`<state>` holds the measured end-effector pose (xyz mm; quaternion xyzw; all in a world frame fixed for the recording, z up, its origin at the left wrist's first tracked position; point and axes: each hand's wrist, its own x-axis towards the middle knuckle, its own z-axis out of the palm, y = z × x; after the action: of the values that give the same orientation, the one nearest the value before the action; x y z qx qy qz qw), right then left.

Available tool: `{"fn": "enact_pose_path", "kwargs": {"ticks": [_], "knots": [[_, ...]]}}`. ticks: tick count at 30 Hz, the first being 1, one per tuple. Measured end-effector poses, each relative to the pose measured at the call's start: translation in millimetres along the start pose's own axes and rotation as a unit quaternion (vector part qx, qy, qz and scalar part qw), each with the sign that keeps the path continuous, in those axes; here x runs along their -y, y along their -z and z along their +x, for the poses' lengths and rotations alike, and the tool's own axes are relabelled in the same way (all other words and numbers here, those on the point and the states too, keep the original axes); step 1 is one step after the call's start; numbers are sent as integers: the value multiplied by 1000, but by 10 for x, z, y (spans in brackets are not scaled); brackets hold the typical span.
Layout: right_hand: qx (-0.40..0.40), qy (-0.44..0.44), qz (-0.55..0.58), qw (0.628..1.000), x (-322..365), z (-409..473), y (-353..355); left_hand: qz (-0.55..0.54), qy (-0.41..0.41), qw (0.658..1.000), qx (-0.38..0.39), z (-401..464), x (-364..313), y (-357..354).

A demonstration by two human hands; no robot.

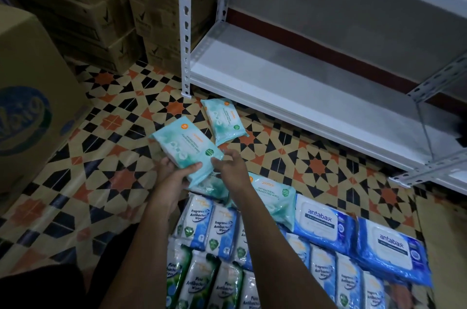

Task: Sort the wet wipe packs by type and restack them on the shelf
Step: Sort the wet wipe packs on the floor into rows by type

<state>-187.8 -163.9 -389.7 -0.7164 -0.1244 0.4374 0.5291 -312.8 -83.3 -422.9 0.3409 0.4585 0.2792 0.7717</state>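
My left hand [174, 172] grips a teal pack [187, 150]; my right hand [228, 166], fingers relaxed, hovers at its three o'clock, holding nothing.

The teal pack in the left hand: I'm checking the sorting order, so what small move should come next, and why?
Probably set the held teal pack down beside the matching teal pack lying on the floor by the shelf. The left hand grips it, the right hand hovers at its edge, and grouping like packs suits the sort.
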Motion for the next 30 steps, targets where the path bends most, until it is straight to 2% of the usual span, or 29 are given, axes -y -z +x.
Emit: {"fn": "enact_pose_path", "kwargs": {"ticks": [4, 7, 9, 13, 15, 16, 18, 21, 25, 30], "knots": [[24, 21, 0, 999, 71, 72, 149, -52, -13, 998, -16, 64, -48, -3], [24, 25, -38, 999, 158, 121, 251, -68, -23, 994, -80, 114, -103, 54], [-3, 24, -77, 997, 175, 170, 285, -41, -25, 993, -112, 99, -107, 73], [-60, 39, -198, 978, 66, 201, 312, 98, 4, 984, -150, 111, 84, 159], [-50, 33, -327, 943, -58, 198, 338, 259, 31, 951, -165, 159, 213, 234], [-29, 29, -408, 912, -114, 189, 339, 321, 50, 932, -162, 178, 263, 279], [7, 34, -500, 865, -209, 170, 377, 379, 66, 910, -155, 256, 351, 341], [19, 60, -523, 850, -212, 139, 436, 419, 45, 889, -178, 355, 382, 353], [30, 69, -535, 841, -186, 158, 476, 434, 5, 897, -82, 563, 542, 377], [49, 84, -570, 816, -238, 180, 517, 446, -3, 894, -26, 594, 521, 295]]}}
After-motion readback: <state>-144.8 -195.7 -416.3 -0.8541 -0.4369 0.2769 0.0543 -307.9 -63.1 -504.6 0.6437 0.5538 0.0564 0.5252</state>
